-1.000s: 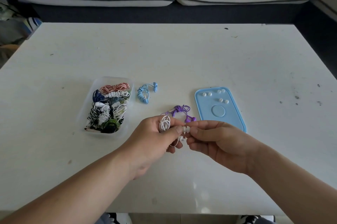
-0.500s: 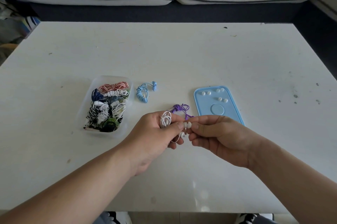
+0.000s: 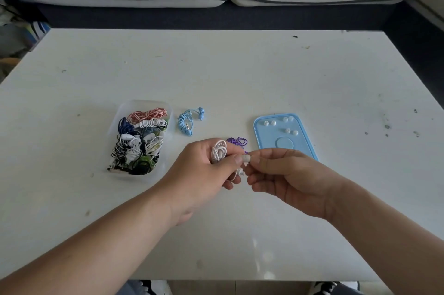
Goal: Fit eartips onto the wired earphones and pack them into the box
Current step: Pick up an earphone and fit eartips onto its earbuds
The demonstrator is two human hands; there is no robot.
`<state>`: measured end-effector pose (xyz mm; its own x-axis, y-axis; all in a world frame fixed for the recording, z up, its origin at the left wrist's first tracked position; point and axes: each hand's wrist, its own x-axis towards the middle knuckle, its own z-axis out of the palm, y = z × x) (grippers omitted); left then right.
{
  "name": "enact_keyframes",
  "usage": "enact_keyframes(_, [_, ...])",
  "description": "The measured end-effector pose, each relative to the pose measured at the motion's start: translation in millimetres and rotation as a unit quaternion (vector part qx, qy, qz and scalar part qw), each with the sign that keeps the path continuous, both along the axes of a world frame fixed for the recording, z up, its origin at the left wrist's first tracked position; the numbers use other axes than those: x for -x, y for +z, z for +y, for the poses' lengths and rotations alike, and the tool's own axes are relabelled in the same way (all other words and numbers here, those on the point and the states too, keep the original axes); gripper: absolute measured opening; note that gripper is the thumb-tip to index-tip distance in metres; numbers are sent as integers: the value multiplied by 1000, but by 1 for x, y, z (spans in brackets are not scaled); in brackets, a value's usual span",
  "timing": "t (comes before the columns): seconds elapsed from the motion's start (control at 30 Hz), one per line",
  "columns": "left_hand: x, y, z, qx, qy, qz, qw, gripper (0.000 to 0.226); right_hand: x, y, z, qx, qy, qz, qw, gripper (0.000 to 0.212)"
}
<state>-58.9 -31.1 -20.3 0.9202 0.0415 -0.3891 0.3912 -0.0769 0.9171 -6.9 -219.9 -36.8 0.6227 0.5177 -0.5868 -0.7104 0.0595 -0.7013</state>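
Over the white surface (image 3: 240, 78), the left hand (image 3: 204, 171) grips coiled white wired earphones (image 3: 218, 150); the right hand (image 3: 284, 174) pinches a small pale eartip (image 3: 246, 158) against them, right of the clear plastic box (image 3: 134, 176).

Centre of frame: white earphones (image 3: 218, 150), cable coiled, gripped in L hand (image 3: 201, 174); one bud (image 3: 240, 171) dangles just below the fingers. 1 eartip (image 3: 246, 158), whitish, pinched by R hand (image 3: 288, 179), touching L thumb tip; join to bud hidden.

Purple earphones (image 3: 237, 142): bundled, just behind the hands, partly hidden.

Blue earphones (image 3: 189, 120): coiled, flat, just right of box.

Box (image 3: 115, 126): clear, open, left of centre, packed w/ mixed coiled sets.

Lid (image 3: 310, 141): blue, flat, right of centre; 6 white spare eartips (image 3: 269, 123) on its upper half, in 3 pairs.
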Motion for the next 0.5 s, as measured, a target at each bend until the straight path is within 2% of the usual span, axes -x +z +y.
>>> enact_keyframes(0.2, [-5, 4, 1, 40, 19, 18, 999, 14, -4, 0, 2, -20, -23, -10, 999, 43])
enact_keyframes(0.37, [-6, 8, 2, 72, -6, 20, 997, 13, -8, 1, 0, -32, 1, 5, 999, 45])
enact_keyframes(0.5, [-7, 6, 2, 78, 2, 39, 996, 23, -10, 4, -1, -19, -2, 8, 1000, 26])
